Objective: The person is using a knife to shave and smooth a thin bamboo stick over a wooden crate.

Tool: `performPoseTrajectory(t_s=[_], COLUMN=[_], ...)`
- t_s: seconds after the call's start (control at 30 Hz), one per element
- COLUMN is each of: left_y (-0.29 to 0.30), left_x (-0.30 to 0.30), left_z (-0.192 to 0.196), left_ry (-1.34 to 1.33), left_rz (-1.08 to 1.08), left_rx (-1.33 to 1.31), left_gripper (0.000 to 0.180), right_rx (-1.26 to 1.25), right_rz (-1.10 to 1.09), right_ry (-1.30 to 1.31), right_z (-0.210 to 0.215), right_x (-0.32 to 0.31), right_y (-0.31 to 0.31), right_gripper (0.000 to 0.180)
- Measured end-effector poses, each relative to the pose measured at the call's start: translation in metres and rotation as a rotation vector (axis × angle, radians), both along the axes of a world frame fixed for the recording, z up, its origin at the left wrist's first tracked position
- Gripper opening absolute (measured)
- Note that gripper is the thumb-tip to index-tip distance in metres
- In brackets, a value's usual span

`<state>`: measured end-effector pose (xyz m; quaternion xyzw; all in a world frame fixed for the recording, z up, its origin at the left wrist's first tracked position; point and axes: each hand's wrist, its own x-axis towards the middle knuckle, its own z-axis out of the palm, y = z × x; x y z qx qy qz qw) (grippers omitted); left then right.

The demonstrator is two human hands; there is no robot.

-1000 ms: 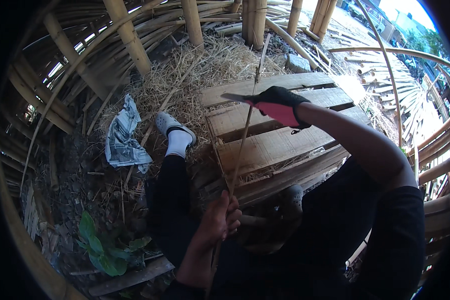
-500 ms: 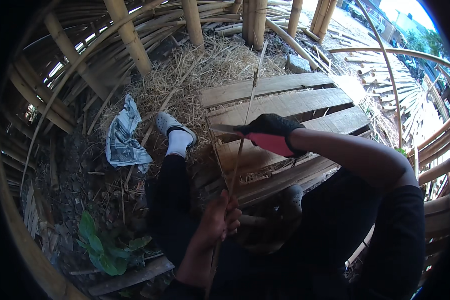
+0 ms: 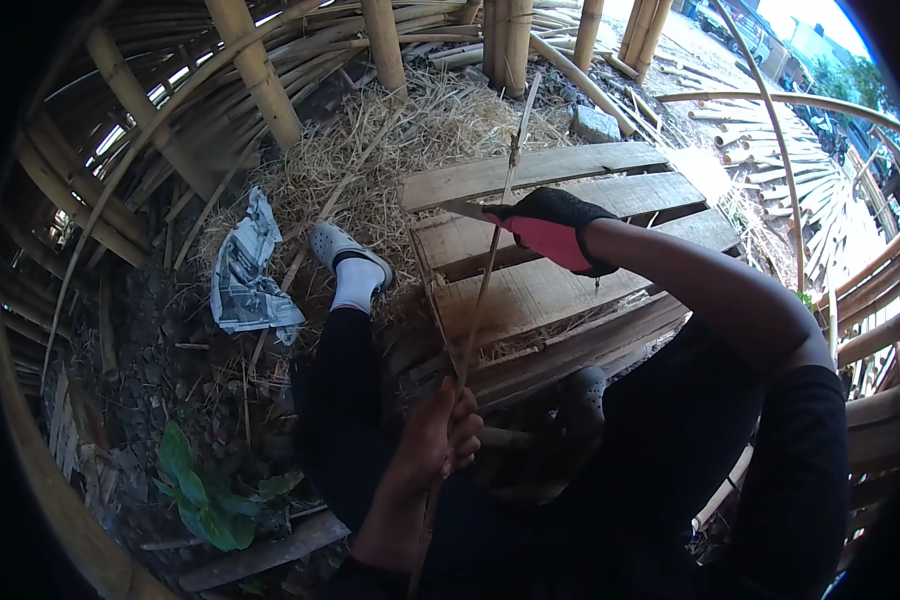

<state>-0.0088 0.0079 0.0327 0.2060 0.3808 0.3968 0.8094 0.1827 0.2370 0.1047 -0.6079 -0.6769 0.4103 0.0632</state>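
My left hand (image 3: 440, 437) is bare and closed around the lower part of a thin bamboo strip (image 3: 490, 260) that runs up and away from me. My right hand (image 3: 550, 228), in a black and red glove, grips a knife (image 3: 462, 209) whose blade lies against the strip about halfway up. Both hands are over a wooden pallet (image 3: 560, 170) in front of me. My left leg in dark trousers, a white sock and a pale clog (image 3: 342, 247) stretches out to the left of the pallet.
Straw (image 3: 440, 120) covers the ground behind the pallet. A crumpled newspaper (image 3: 245, 270) lies at the left. Thick bamboo poles (image 3: 255, 70) curve around the left and back. Green leaves (image 3: 205, 490) grow at lower left. More bamboo strips (image 3: 800, 130) lie at the right.
My right hand with the knife went down the strip toward me and has come back up it, to about where it was at first. The left hand has kept its grip.
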Motion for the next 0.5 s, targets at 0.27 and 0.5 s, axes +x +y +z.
performPoseTrajectory(t_s=[0.27,0.5], left_y=[-0.001,-0.001], left_x=[-0.006,0.001], left_z=[-0.005,0.003], left_ry=[0.029,0.196], left_rz=[0.005,0.097], left_rx=[0.003,-0.050], left_gripper=[0.047,0.048], right_rx=[0.027,0.073], right_rz=[0.259,0.511], right_ry=[-0.077,-0.141], right_z=[0.020,0.012], right_x=[-0.023,-0.030], right_y=[-0.039,-0.086], right_gripper=[0.047,0.037])
